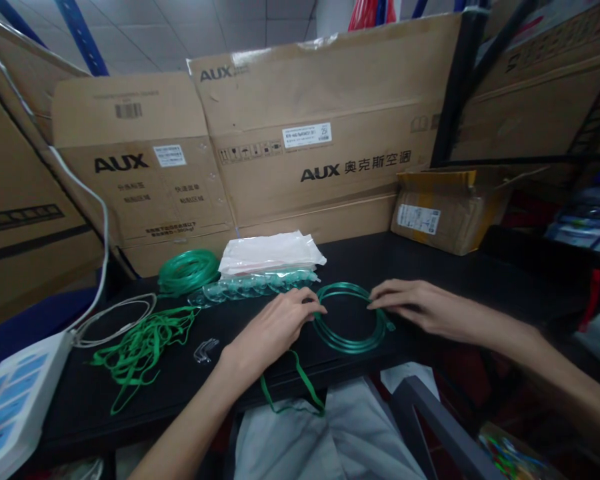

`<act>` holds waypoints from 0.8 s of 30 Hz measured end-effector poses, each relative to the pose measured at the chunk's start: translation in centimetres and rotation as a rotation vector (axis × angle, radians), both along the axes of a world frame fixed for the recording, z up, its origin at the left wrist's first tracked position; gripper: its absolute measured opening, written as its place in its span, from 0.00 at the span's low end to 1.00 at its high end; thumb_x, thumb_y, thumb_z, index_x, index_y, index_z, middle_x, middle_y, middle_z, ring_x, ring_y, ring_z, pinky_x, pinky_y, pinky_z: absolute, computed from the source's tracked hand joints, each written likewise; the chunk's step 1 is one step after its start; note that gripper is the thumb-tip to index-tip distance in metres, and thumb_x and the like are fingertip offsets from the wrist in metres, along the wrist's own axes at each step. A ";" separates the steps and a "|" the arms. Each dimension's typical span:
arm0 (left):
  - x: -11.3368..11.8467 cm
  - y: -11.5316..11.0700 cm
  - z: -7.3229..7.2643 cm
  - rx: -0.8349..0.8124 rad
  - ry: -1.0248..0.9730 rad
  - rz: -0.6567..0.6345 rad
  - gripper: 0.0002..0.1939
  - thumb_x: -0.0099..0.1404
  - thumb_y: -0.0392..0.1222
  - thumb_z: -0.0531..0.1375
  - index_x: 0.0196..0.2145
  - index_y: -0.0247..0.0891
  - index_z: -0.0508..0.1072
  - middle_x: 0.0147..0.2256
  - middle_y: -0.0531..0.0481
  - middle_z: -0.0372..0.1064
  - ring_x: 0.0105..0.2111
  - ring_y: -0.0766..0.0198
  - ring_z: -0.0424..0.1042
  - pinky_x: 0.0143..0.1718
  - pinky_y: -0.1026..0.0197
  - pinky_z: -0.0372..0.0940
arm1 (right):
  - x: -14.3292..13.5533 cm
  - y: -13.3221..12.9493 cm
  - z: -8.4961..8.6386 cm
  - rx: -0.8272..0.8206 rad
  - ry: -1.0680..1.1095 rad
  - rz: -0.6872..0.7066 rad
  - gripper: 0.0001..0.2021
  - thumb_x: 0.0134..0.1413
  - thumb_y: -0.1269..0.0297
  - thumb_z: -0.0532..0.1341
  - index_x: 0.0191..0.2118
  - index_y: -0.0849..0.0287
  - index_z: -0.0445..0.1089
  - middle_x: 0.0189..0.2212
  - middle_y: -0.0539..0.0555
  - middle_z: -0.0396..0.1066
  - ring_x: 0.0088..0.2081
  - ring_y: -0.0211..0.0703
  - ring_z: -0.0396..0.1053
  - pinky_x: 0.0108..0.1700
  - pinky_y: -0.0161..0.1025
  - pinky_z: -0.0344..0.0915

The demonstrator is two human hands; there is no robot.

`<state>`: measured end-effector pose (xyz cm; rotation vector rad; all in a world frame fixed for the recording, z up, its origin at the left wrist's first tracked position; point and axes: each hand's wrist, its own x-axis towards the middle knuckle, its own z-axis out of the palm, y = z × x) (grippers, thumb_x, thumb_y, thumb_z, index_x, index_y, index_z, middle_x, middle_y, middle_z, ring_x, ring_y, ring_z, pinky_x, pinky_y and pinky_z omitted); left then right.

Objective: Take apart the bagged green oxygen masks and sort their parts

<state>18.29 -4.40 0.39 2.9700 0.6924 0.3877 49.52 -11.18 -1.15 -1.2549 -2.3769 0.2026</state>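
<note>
A loose coil of clear green tubing (350, 346) lies on the black table in front of me, with a small connector end at its right. My left hand (285, 319) pinches the coil's left side between thumb and fingers. On the opposite side, the fingertips of my right hand (413, 303) close on the tubing. A green elastic strap (307, 383) comes out from below my left hand and droops over the table's front edge. Behind my left hand lies a row of clear green plastic masks (250, 288), with white packets (270, 252) stacked behind and above them.
Another green tubing coil (187, 270) lies at the back left. Nearer are tangled green straps (145, 343), small clear metal-like strips (206, 351) and a white power strip (23, 393). Cardboard panels (260, 193) wall the back. An open carton (435, 210) stands back right.
</note>
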 end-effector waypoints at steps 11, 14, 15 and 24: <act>0.2 0.7 -0.4 -0.085 -0.110 -0.032 0.08 0.71 0.45 0.59 0.42 0.45 0.79 0.44 0.54 0.74 0.46 0.62 0.73 0.50 0.61 0.62 | -1.3 -0.4 -3.0 0.107 -0.007 -0.056 0.16 0.70 0.55 0.52 0.42 0.54 0.76 0.40 0.56 0.74 0.41 0.44 0.72 0.44 0.40 0.66; 0.7 0.3 0.0 -0.118 -0.079 -0.031 0.09 0.69 0.48 0.61 0.38 0.43 0.79 0.41 0.54 0.76 0.45 0.62 0.74 0.48 0.61 0.61 | -2.3 -0.8 -2.4 0.045 0.040 -0.050 0.16 0.69 0.54 0.53 0.43 0.54 0.75 0.42 0.56 0.74 0.42 0.44 0.72 0.45 0.39 0.65; 0.8 0.2 0.1 -0.125 -0.064 -0.046 0.09 0.69 0.48 0.61 0.38 0.43 0.79 0.40 0.55 0.76 0.44 0.62 0.74 0.47 0.62 0.61 | -2.7 -1.0 -2.1 0.018 0.071 -0.046 0.16 0.69 0.53 0.52 0.43 0.54 0.75 0.42 0.55 0.74 0.42 0.43 0.72 0.45 0.38 0.65; 2.0 0.0 1.6 0.076 -0.011 0.407 0.26 0.69 0.62 0.54 0.33 0.38 0.80 0.31 0.43 0.78 0.37 0.50 0.77 0.43 0.54 0.65 | -3.6 1.2 -1.2 -0.012 0.046 -0.570 0.21 0.62 0.43 0.57 0.35 0.58 0.72 0.29 0.55 0.74 0.31 0.47 0.72 0.33 0.39 0.63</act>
